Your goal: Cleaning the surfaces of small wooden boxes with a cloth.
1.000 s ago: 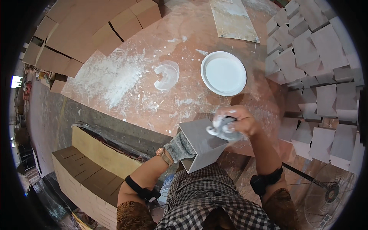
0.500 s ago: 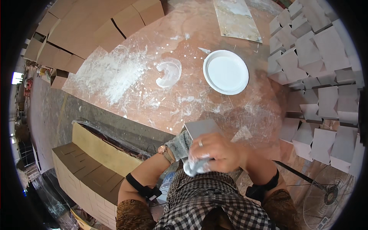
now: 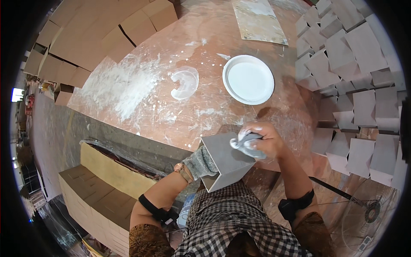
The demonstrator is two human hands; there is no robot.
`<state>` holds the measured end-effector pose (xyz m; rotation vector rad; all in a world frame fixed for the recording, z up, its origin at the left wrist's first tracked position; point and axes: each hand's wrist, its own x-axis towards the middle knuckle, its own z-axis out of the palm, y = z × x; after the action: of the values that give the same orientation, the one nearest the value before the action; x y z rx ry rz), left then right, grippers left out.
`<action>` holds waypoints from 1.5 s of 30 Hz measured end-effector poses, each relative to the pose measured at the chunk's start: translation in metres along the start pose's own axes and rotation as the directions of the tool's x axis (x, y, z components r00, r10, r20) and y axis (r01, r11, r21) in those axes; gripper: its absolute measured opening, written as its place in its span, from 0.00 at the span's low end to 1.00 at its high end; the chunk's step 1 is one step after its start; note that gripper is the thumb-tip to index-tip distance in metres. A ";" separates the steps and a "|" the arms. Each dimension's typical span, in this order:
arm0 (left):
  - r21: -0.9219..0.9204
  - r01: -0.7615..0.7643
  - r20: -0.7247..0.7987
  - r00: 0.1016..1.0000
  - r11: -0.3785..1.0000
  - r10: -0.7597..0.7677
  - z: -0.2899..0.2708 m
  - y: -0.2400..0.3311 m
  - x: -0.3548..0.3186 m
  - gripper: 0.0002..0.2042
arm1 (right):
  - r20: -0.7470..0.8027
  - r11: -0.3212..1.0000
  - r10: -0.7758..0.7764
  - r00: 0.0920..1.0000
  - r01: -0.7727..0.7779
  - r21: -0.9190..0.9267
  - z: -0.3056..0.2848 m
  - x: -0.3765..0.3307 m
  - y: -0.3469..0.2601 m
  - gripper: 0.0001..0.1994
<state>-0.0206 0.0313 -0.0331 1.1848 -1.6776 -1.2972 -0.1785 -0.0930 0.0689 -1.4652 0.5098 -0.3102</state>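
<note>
From where I stand, this grey box (image 3: 227,150) looks partway through being wiped over with something white. It sits tilted just in front of the person's checked apron (image 3: 222,218), by the near edge of the tabletop (image 3: 214,96), its open end turned to the person's left. The left hand (image 3: 202,163), in a grey knit glove, reaches into that opening and seems to carry the box from inside; the fingers are hidden, so I can't tell how far they are spread. The bare right hand (image 3: 265,139), white smeared on its fingers, is closed around a bunched, wet-looking rag (image 3: 248,145) at the far right part of the upper panel. That panel and the one facing the apron both look evenly grey, though I can't say whether either is fully covered, and the underside is out of my sight. A round dish (image 3: 224,81) of white liquid (image 3: 250,80) stands beyond the hands with plenty in it. To the right, stacks of pale boxes (image 3: 361,45) look to me like the finished ones, a good many of them. The plain brown boxes (image 3: 83,34) at the upper left, and more brown boxes (image 3: 100,203) at the lower left, seem untouched, so I'd judge much is left.
</note>
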 end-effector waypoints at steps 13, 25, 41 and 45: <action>0.497 -0.207 0.008 0.972 0.843 0.234 -0.011 -0.007 -0.008 0.22 | 0.035 0.869 -0.331 0.943 0.290 0.401 0.046 -0.049 -0.022 0.11; -0.413 0.205 0.026 0.977 0.887 -0.213 -0.002 -0.005 -0.014 0.17 | 0.163 0.878 -0.138 0.977 0.197 -0.436 0.041 0.052 0.009 0.11; 0.317 -0.224 0.023 0.973 0.921 0.229 -0.010 0.015 -0.003 0.20 | -0.146 0.985 -0.171 0.974 0.170 -0.020 0.015 -0.001 -0.024 0.08; -0.255 0.038 0.054 0.998 0.966 -0.025 -0.022 0.036 0.002 0.20 | -0.059 0.945 -0.215 0.975 0.192 -0.263 0.005 0.042 0.026 0.09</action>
<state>-0.0101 0.0249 0.0068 1.0357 -1.4767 -1.5234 -0.1429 -0.1065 0.0375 -1.7671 0.4815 -0.4878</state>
